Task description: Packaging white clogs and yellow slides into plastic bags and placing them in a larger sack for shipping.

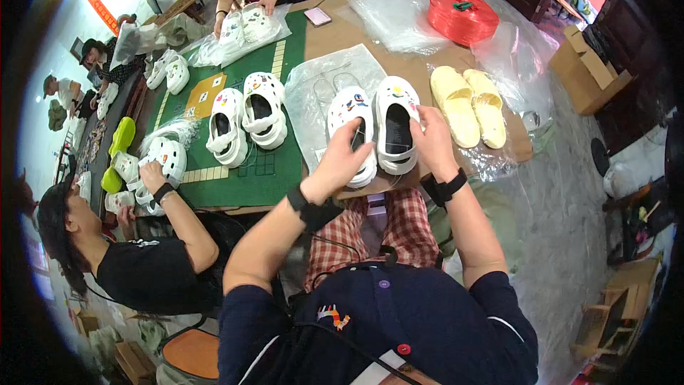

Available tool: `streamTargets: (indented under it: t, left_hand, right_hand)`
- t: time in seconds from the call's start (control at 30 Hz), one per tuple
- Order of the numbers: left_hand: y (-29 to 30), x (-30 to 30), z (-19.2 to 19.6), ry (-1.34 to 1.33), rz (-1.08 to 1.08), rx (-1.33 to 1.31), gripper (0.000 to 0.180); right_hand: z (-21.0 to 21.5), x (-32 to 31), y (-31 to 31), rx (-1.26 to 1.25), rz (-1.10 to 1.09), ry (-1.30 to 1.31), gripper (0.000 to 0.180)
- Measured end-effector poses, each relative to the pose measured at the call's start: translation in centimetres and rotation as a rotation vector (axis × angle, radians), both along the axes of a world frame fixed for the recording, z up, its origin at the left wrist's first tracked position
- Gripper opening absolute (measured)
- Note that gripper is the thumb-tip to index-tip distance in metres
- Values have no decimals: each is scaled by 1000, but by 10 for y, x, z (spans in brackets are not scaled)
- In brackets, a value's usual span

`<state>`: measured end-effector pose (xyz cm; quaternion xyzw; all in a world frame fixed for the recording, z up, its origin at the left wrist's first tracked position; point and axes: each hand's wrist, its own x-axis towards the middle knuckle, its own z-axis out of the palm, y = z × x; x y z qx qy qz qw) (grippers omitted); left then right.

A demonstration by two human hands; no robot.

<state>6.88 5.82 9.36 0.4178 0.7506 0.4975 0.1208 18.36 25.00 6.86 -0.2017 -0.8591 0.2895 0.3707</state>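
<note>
In front of me on the table, a pair of white clogs with charms on their toes lies side by side, toes pointing away. My left hand point(343, 155) grips the left white clog point(351, 107), its fingers reaching over the rim of the foot opening. On the other side, my right hand point(432, 139) holds the outer edge of the right white clog point(396, 100); some of its fingertips are hidden by the hand and shoe. Under and beside the pair is a clear plastic bag point(305, 89) with a flat, see-through shape in it.
Pale yellow slippers point(467, 110) lie on the right. Another white pair point(263, 110) rests on a green mat point(281, 178) to the left. A red twine roll point(463, 16) and plastic bags point(399, 18) lie farther back. Co-workers handle shoes at the left and across the table.
</note>
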Motion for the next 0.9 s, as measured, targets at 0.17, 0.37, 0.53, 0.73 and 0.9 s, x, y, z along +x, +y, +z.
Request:
streamTargets:
  t: [0.17,0.37,0.53,0.73,0.9]
  left_hand:
    - [-41,-17,-54,363,311,113,52]
    - [-52,-26,-79,179,167,-427,48]
    - [-65,-21,-115,635,95,-449,48]
    - [-64,-13,-120,624,186,-428,47]
    - [-73,-12,-128,626,192,-482,47]
  right_hand:
    - [18,-31,-25,-86,164,-402,29]
    - [4,-57,-17,-181,136,-510,37]
    - [15,-61,-24,-154,219,-610,44]
    - [18,-70,-49,-177,93,-643,48]
    - [5,-48,-33,-363,145,-385,37]
